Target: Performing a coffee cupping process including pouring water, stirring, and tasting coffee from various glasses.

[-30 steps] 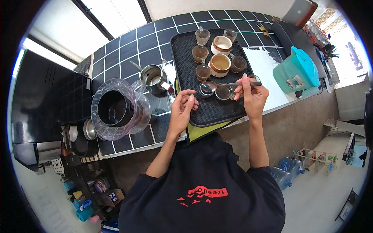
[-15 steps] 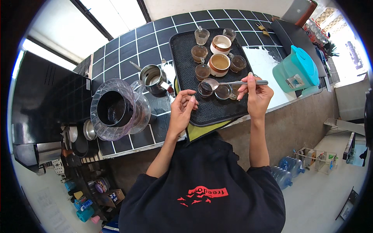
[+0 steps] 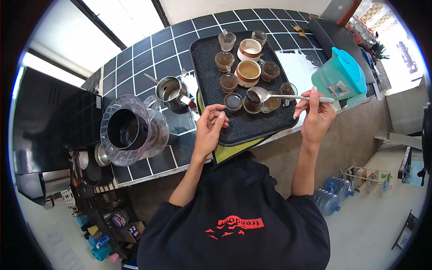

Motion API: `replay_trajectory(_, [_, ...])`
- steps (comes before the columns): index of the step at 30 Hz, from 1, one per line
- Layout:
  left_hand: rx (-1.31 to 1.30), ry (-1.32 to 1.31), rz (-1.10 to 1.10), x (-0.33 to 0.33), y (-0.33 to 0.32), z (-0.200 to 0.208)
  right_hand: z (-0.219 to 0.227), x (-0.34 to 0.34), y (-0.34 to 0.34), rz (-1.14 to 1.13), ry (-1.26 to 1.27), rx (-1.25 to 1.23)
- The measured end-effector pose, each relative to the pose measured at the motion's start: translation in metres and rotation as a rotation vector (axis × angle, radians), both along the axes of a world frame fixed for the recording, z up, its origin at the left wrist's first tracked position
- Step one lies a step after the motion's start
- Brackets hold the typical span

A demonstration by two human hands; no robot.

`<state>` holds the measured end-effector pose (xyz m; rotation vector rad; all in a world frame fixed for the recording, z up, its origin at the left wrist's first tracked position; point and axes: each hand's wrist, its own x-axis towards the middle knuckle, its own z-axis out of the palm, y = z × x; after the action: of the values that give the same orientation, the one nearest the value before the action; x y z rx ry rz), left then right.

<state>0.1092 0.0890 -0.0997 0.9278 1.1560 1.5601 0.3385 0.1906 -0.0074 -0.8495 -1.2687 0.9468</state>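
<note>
Spoon [image 3: 288,96]: handle clamped between thumb and fingers of right hand [image 3: 317,116], just off the right edge of the tray [image 3: 270,127]; bowl above a glass cup [image 3: 250,107] on it. Judged light, stiff, slippery if wet; hold outer handle. Left hand [image 3: 209,129] empty, fingers loosely curled, at tray's left edge.

Spoon [image 3: 292,96] above a glass cup [image 3: 251,108], held in the right hand [image 3: 317,111].
From afar I see the left hand [image 3: 211,126] loosely curled at seven o'clock over the black tray [image 3: 245,130]; beyond its edge, a steel pot [image 3: 171,90] toward nine, a turquoise pitcher [image 3: 332,77] toward three.
</note>
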Motion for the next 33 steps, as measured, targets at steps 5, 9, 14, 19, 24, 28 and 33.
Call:
replay_trajectory(5, [-0.005, -0.012, -0.038, 0.006, 0.001, 0.003, -0.007, 0.010, -0.002, -0.031, -0.036, -0.028])
replay_trajectory(9, [-0.018, 0.011, -0.083, 0.010, 0.003, -0.001, -0.015, 0.012, -0.004, -0.035, -0.064, -0.066])
replay_trajectory(14, [-0.016, 0.022, -0.131, 0.013, 0.002, 0.000, -0.019, 0.011, -0.006, -0.004, -0.070, -0.084])
replay_trajectory(19, [-0.052, 0.047, -0.194, 0.019, 0.001, 0.002, -0.024, 0.010, -0.005, 0.036, -0.053, -0.074])
replay_trajectory(24, [-0.057, 0.079, -0.208, 0.020, 0.001, 0.002, -0.026, 0.007, -0.004, 0.058, -0.071, -0.041])
replay_trajectory(28, [-0.075, 0.088, -0.209, 0.021, 0.001, 0.003, -0.025, 0.005, -0.005, 0.060, -0.076, -0.064])
replay_trajectory(33, [-0.075, 0.105, -0.208, 0.020, 0.001, 0.002, -0.025, 0.002, -0.005, 0.077, -0.083, -0.053])
